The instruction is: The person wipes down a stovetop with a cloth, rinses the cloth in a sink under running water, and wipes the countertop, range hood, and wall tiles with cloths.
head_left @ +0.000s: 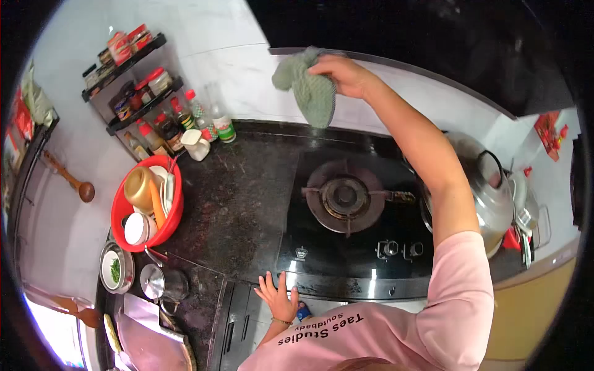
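A green-grey cloth [314, 89] hangs from my right hand [343, 74], raised in front of the white wall tiles, just under the dark range hood. The fingers are closed on it. My left hand [278, 298] rests at the counter's front edge, left of the stove's front corner, with its fingers spread and nothing in them. Below the cloth and to its right is the black gas stove [291, 229] with a round burner [344, 195] and two knobs.
A red basin [178, 213] of dishes stands at the left, near bottles and a spice rack [124, 68]. A metal pot [170, 283] and bowl [127, 272] sit in the corner. Right of the burner is a large metal pot [492, 210]. The range hood [396, 37] overhangs.
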Demonstrator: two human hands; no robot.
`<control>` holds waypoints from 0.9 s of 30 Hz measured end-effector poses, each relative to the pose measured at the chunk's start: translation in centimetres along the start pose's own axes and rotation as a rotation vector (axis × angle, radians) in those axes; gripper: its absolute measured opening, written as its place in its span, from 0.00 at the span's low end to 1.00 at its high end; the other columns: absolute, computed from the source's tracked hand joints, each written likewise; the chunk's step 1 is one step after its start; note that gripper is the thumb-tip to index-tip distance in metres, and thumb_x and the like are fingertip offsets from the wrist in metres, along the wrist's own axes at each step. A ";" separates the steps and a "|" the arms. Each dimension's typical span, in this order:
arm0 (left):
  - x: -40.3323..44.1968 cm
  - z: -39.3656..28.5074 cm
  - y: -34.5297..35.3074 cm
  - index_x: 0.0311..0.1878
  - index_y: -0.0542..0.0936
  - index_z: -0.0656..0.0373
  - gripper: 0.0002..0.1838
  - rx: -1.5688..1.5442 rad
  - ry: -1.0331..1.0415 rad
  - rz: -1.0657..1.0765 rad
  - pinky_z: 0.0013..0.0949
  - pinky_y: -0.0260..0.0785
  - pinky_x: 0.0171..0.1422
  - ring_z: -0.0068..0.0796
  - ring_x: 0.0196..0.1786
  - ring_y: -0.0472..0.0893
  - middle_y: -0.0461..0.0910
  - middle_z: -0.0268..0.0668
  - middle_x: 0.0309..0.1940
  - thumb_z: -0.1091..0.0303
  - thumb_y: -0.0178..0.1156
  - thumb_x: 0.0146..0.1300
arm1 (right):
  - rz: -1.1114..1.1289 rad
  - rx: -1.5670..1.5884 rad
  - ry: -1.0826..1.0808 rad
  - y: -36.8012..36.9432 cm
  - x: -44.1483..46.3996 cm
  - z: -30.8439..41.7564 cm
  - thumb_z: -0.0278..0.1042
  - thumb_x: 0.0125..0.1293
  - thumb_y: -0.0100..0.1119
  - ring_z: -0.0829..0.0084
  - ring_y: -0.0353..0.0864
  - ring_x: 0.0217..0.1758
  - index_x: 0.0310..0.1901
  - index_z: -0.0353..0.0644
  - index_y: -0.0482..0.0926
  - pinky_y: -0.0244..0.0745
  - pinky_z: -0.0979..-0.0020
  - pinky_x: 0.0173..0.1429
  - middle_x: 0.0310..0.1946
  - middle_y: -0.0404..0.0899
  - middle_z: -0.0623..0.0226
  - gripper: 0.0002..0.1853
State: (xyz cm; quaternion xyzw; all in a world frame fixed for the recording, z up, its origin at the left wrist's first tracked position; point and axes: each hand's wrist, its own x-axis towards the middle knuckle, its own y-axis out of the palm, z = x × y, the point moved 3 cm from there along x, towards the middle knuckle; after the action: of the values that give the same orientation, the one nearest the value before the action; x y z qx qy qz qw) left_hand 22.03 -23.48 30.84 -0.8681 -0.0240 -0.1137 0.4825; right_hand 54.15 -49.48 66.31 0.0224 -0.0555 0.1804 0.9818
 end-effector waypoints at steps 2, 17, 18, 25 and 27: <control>-0.3 0.1 -0.1 0.61 0.68 0.53 0.28 0.030 -0.005 -0.012 0.66 0.33 0.68 0.61 0.69 0.47 0.55 0.55 0.65 0.61 0.56 0.56 | 0.111 -0.346 0.125 -0.9 -1.5 -1.1 0.28 0.56 0.56 0.70 0.79 0.42 0.41 0.30 0.77 0.73 0.69 0.49 0.40 0.80 0.60 0.13; -0.6 0.3 1.3 0.63 0.67 0.54 0.26 0.229 0.038 -0.094 0.65 0.41 0.67 0.60 0.70 0.50 0.56 0.52 0.66 0.52 0.44 0.65 | -0.764 -1.456 0.065 -18.7 -23.3 5.3 0.30 0.43 0.60 0.53 0.81 0.35 0.29 0.34 0.81 0.76 0.59 0.40 0.29 0.80 0.47 0.11; -0.6 0.4 1.5 0.62 0.68 0.54 0.26 0.258 0.041 -0.105 0.63 0.43 0.67 0.59 0.69 0.52 0.57 0.52 0.66 0.52 0.43 0.66 | -0.777 -1.567 0.142 -20.7 -25.1 5.7 0.32 0.41 0.62 0.54 0.80 0.36 0.30 0.38 0.81 0.74 0.61 0.42 0.32 0.80 0.49 0.12; -0.6 0.8 1.9 0.62 0.68 0.56 0.25 0.288 0.052 -0.107 0.59 0.45 0.68 0.59 0.69 0.53 0.57 0.52 0.66 0.53 0.42 0.66 | -1.134 -0.897 0.121 -37.6 -37.4 3.4 0.34 0.52 0.59 0.58 0.77 0.46 0.42 0.45 0.77 0.74 0.51 0.43 0.40 0.77 0.56 0.13; -0.6 0.5 1.8 0.63 0.67 0.55 0.25 0.302 0.029 -0.084 0.58 0.46 0.68 0.58 0.69 0.52 0.57 0.52 0.66 0.53 0.41 0.68 | -1.349 -0.601 0.032 -40.9 -39.5 3.2 0.36 0.53 0.59 0.60 0.77 0.45 0.42 0.45 0.76 0.74 0.53 0.43 0.40 0.77 0.57 0.14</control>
State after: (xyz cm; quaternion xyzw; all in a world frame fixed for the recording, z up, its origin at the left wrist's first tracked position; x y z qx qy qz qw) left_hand 21.84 -23.99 28.93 -0.7823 -0.0699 -0.1415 0.6026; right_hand 31.72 -101.83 63.89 -0.2207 -0.0625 -0.4849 0.8439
